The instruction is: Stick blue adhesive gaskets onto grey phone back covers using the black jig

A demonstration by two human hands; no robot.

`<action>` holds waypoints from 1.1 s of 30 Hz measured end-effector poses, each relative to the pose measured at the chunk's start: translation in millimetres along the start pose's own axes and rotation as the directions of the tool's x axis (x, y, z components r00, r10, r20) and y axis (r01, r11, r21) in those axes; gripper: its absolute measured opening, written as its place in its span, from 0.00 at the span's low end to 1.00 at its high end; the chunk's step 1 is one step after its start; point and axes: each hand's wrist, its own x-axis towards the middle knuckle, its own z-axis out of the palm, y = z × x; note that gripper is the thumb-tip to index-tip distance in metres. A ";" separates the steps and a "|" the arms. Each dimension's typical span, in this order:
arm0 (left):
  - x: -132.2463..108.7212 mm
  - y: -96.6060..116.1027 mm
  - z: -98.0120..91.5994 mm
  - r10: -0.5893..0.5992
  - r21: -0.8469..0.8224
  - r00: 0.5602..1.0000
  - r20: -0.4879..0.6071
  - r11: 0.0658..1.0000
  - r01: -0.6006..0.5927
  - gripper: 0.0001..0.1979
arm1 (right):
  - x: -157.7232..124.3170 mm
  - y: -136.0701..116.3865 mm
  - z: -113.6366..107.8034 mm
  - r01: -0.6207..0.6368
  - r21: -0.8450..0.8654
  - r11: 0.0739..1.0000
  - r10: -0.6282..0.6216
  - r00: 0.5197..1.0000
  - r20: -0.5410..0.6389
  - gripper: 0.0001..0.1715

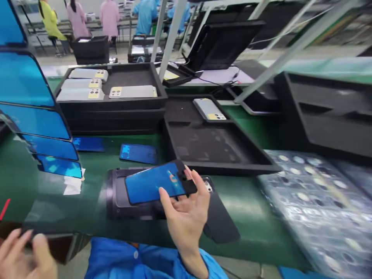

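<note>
My right hand (186, 217) grips a blue, black-edged phone panel (154, 185) by its right end, thumb on the near edge and fingers at the far edge. Beneath the panel lies a dark rectangular fixture (113, 193) on the green table. A black phone-shaped piece with a camera cutout (222, 217) rests partly behind my right wrist. At the lower left, my left hand (27, 255) has bent fingers close to the thumb, around something dark and thin; blur hides what it is. A faint clear sheet (43, 211) is just beyond these fingertips.
Blue panels (29, 77) stand in a tilted row at left. Two dark blue panels (138, 154) (88, 144) lie beyond the fixture. Black trays (112, 106) (223, 164) hold white phone backs. A blister tray (314, 201) is at right; metal posts (171, 38) rise behind.
</note>
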 end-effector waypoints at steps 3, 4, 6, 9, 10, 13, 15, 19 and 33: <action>-11.7 51.2 29.0 0.359 -0.204 0.909 0.210 0.926 -0.319 0.09 | -5.5 7.0 -3.1 -0.009 -0.049 0.999 0.009 1.000 -0.005 0.38; -12.8 68.1 39.4 0.464 -0.287 0.841 0.280 0.876 -0.388 0.12 | -8.3 8.4 -4.0 -0.011 -0.054 0.998 0.011 1.000 0.010 0.38; -11.4 95.7 59.6 0.614 -0.368 0.693 0.378 0.786 -0.497 0.15 | -13.9 10.6 -5.6 -0.005 -0.047 0.999 0.009 0.998 0.070 0.37; -6.1 115.1 81.9 0.667 -0.391 0.564 0.487 0.744 -0.542 0.16 | -19.8 12.7 -8.9 0.018 -0.044 0.999 -0.011 0.985 0.171 0.34; -4.6 116.2 86.3 0.669 -0.381 0.538 0.514 0.739 -0.555 0.18 | -20.6 12.9 -10.9 0.034 -0.068 0.997 -0.021 0.981 0.192 0.33; -2.2 111.0 91.5 0.662 -0.343 0.479 0.577 0.728 -0.593 0.21 | -17.3 13.1 -23.1 0.114 -0.196 0.974 -0.065 0.968 0.241 0.28; -1.9 105.8 91.1 0.659 -0.343 0.462 0.594 0.726 -0.596 0.21 | -10.3 14.9 -38.2 0.170 -0.260 0.950 -0.106 0.964 0.243 0.24; -2.9 101.9 90.3 0.679 -0.373 0.439 0.589 0.710 -0.598 0.21 | 9.3 31.1 -83.1 0.178 -0.433 0.884 -0.131 0.982 0.135 0.16; -0.7 111.4 92.8 0.673 -0.323 0.443 0.592 0.702 -0.635 0.19 | 11.4 96.1 -159.6 -0.104 -0.738 0.667 0.229 0.971 0.070 0.46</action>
